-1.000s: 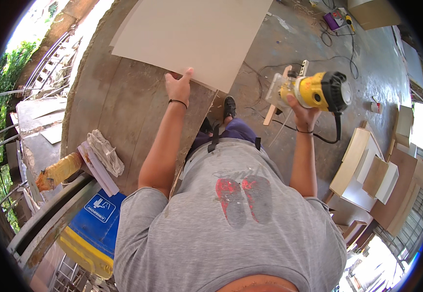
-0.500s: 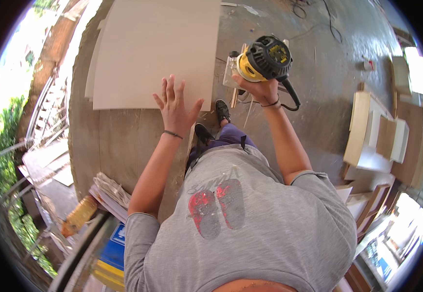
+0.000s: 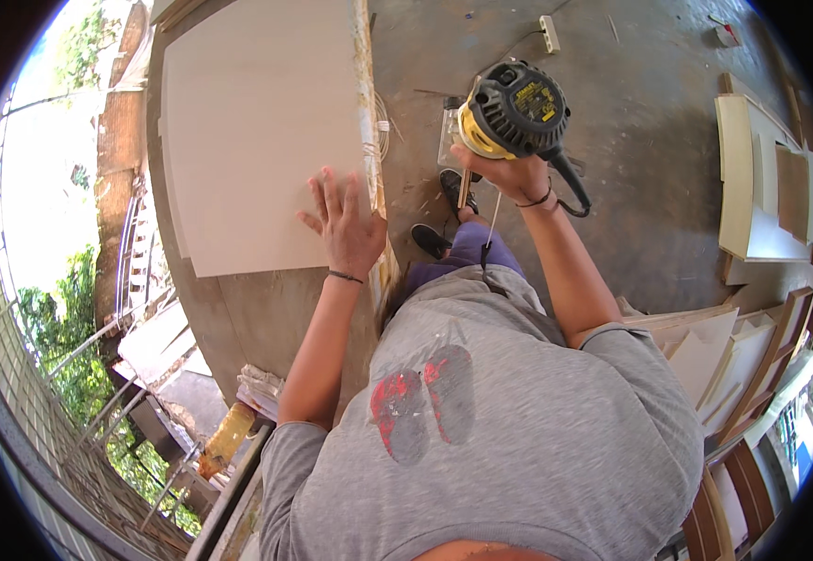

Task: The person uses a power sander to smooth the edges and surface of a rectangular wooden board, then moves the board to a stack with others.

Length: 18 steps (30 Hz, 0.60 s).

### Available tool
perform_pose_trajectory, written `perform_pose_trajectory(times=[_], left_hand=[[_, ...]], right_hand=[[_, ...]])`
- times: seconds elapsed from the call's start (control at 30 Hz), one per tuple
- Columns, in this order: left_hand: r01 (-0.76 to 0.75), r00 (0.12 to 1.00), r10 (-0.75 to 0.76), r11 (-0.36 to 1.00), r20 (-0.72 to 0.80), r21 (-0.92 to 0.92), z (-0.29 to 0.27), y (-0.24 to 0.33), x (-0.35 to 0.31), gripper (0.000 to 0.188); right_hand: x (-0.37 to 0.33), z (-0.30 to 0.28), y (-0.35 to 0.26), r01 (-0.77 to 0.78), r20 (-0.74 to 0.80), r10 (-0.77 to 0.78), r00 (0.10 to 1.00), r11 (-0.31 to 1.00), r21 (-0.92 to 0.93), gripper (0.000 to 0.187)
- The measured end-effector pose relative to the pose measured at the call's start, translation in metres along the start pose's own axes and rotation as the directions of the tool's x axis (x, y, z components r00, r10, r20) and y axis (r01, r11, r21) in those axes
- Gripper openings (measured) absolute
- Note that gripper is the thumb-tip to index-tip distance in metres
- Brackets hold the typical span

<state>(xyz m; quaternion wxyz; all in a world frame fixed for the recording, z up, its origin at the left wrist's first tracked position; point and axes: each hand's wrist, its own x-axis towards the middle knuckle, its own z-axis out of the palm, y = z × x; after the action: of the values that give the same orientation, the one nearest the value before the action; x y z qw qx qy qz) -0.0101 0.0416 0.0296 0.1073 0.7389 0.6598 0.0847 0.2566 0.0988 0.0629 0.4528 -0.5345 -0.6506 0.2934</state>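
One pale panel (image 3: 266, 131) lies flat on one brown workbench (image 3: 266, 318), and its near right corner is under the left hand (image 3: 348, 229). This hand lies flat on the panel with all five fingers spread wide, so it grips nothing; it only presses down. One dark band is around its wrist.

The right hand (image 3: 509, 173) is closed around one router (image 3: 514, 117), a yellow tool with a black top. It holds the tool in the air, to the right of the bench edge and above the floor (image 3: 631, 187), apart from the panel. One black cable (image 3: 570, 187) goes out from the tool past the right wrist, which also has one band.

Below the tool two dark shoes (image 3: 439, 220) stand on the concrete floor, just beside the bench. One white power strip (image 3: 549, 33) lies on the floor far behind the tool.

At the right side several light boards (image 3: 762, 178) lie in a pile; I cannot count them exactly. More boards (image 3: 725, 355) lean near the person's right elbow. At the near end of the bench there is one yellow-brown object (image 3: 227, 438) and a stack of papers (image 3: 259, 388).
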Motion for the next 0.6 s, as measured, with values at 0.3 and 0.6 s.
perform_pose_trajectory(times=[0.3,0.6], left_hand=[[-0.256,0.965,0.259,0.964,0.044,-0.064,-0.043,-0.108,-0.031,0.094],[-0.236,0.971,0.232,0.969,-0.055,-0.069,-0.034,-0.120,-0.033,0.080]], right_hand=[[0.000,0.076,-0.007,0.062,0.185,-0.087,0.979,0.989,0.134,0.039],[0.014,0.106,-0.038,0.110,0.107,-0.117,0.987,0.992,0.064,0.043]])
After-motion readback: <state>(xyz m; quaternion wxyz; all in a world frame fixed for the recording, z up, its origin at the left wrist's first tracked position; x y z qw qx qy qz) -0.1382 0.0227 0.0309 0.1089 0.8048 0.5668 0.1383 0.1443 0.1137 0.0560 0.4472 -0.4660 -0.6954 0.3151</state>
